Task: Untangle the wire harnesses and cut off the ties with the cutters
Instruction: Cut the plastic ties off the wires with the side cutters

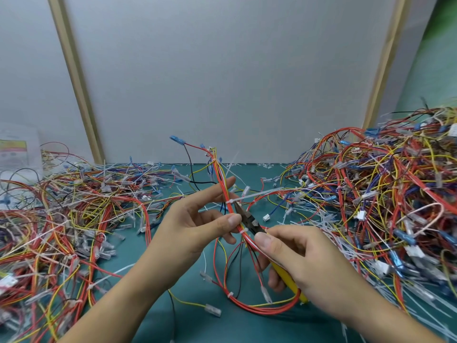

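My left hand point(197, 219) pinches a wire harness point(223, 186) of red, yellow and white wires, held upright above the green mat. A white tie point(231, 201) wraps the bundle just above my thumb, its long tail pointing right. My right hand point(301, 258) grips the yellow-handled cutters point(247, 217). Their dark jaws point up-left at the bundle, tips just below that tie. A second white tie point(243, 230) sits lower on the bundle by the jaws. The harness loops down onto the mat point(259, 305) under my right hand.
A big heap of tangled harnesses point(385, 194) fills the right side. Another spread of wires point(69, 214) covers the left. Cut white ties point(309, 219) litter the green mat point(193, 288). A grey wall panel point(222, 82) stands behind the table.
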